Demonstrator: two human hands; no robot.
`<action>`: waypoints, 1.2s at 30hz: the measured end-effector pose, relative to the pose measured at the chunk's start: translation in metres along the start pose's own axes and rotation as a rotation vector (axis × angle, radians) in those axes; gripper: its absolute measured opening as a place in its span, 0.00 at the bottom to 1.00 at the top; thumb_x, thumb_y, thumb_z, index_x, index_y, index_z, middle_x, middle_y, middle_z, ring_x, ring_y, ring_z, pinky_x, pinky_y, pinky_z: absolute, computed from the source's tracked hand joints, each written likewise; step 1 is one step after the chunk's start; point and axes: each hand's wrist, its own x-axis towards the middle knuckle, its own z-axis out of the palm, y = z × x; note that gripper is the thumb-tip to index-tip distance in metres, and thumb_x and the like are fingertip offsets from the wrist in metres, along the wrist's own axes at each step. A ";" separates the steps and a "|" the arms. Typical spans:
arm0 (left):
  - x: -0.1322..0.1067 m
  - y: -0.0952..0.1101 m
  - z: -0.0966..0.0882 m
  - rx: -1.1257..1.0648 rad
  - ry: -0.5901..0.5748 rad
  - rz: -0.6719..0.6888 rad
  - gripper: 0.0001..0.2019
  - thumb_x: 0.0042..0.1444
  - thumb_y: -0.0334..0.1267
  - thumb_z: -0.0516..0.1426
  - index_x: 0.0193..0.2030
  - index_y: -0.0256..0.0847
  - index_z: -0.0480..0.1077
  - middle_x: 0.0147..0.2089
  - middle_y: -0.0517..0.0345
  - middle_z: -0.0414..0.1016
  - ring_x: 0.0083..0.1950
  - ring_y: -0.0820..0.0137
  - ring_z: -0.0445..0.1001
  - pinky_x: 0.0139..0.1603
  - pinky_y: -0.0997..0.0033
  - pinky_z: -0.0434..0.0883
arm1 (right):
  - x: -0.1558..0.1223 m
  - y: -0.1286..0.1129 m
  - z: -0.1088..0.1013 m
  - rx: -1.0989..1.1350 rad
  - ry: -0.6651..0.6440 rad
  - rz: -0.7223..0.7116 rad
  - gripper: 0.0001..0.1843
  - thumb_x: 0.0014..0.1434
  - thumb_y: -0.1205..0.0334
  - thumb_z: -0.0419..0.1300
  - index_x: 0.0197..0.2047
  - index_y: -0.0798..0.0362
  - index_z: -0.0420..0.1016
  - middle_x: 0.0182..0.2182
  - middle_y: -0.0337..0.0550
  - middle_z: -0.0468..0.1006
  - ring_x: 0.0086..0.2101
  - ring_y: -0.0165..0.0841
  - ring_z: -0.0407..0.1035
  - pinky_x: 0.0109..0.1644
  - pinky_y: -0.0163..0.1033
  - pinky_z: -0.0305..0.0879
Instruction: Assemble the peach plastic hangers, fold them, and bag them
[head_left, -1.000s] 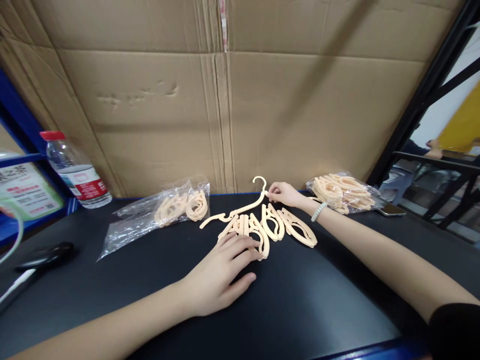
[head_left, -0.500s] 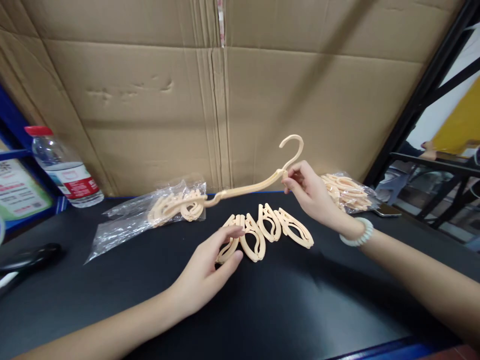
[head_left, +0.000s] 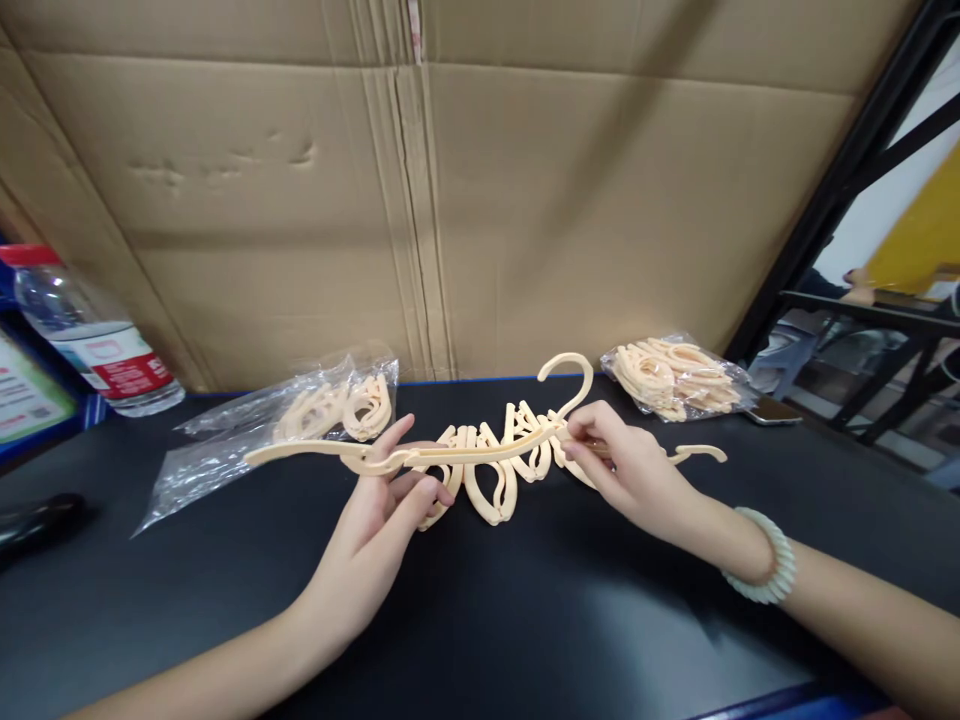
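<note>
A cream plastic folding hanger (head_left: 480,453) is unfolded in the air, both arms spread and its hook up. My right hand (head_left: 626,460) pinches it just below the hook, and one arm shows beyond that wrist. At the other arm is my left hand (head_left: 379,515), index finger raised behind the hanger, thumb and other fingers apart and partly curled; whether it bears any weight I cannot tell. Beneath the hanger, several folded hangers (head_left: 491,492) lie in a row on the black table (head_left: 525,620), partly covered by the hanger and my hands.
At the back left lies an open clear bag (head_left: 202,460) with folded hangers inside. Another bag of hangers (head_left: 675,375) is at the back right, beside a phone (head_left: 776,411). A water bottle (head_left: 112,350) stands far left, near a black mouse (head_left: 45,520). Cardboard (head_left: 600,200) walls the back.
My right hand has lowered the hanger and turned it so both arms show. My left hand has moved left and up to the hanger's arm. The view has shifted slightly right.
</note>
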 end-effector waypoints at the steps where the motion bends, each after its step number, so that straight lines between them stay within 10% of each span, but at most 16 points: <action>1: 0.000 0.000 0.000 0.013 0.004 0.009 0.32 0.62 0.45 0.56 0.69 0.44 0.47 0.42 0.54 0.75 0.39 0.65 0.75 0.40 0.65 0.74 | 0.000 -0.001 0.000 -0.004 -0.021 -0.010 0.04 0.67 0.61 0.49 0.39 0.49 0.58 0.29 0.38 0.72 0.26 0.30 0.68 0.28 0.34 0.64; 5: -0.001 0.002 0.001 0.030 -0.007 0.027 0.30 0.62 0.44 0.56 0.68 0.48 0.50 0.55 0.49 0.70 0.42 0.65 0.75 0.43 0.63 0.75 | -0.004 -0.008 0.003 -0.029 -0.105 -0.032 0.03 0.67 0.62 0.49 0.39 0.48 0.59 0.32 0.40 0.75 0.28 0.31 0.71 0.30 0.35 0.65; 15: 0.000 -0.003 -0.004 -0.078 0.034 0.104 0.27 0.64 0.40 0.55 0.67 0.52 0.52 0.46 0.58 0.71 0.36 0.73 0.72 0.40 0.72 0.73 | -0.001 -0.005 -0.005 -0.049 -0.002 0.051 0.03 0.66 0.60 0.51 0.40 0.49 0.59 0.29 0.38 0.71 0.25 0.30 0.68 0.29 0.35 0.64; 24: -0.006 -0.001 -0.007 0.549 -0.361 0.459 0.19 0.61 0.29 0.53 0.58 0.48 0.67 0.56 0.54 0.72 0.57 0.63 0.70 0.58 0.65 0.68 | -0.005 -0.017 0.003 0.051 -0.121 -0.013 0.07 0.64 0.66 0.53 0.46 0.49 0.61 0.36 0.40 0.74 0.33 0.30 0.71 0.36 0.35 0.67; 30: -0.006 -0.004 -0.008 0.464 -0.263 0.340 0.13 0.65 0.35 0.51 0.54 0.46 0.70 0.52 0.55 0.77 0.52 0.66 0.76 0.52 0.70 0.72 | -0.002 -0.012 -0.001 -0.184 -0.065 -0.241 0.14 0.65 0.70 0.54 0.53 0.53 0.65 0.40 0.45 0.76 0.39 0.35 0.69 0.42 0.40 0.66; 36: -0.003 -0.001 -0.009 0.410 -0.107 0.247 0.12 0.65 0.41 0.52 0.52 0.47 0.71 0.51 0.57 0.77 0.52 0.65 0.75 0.54 0.69 0.71 | 0.003 -0.004 -0.019 -0.667 0.111 -0.311 0.07 0.65 0.67 0.55 0.41 0.57 0.75 0.32 0.46 0.79 0.32 0.38 0.68 0.35 0.42 0.62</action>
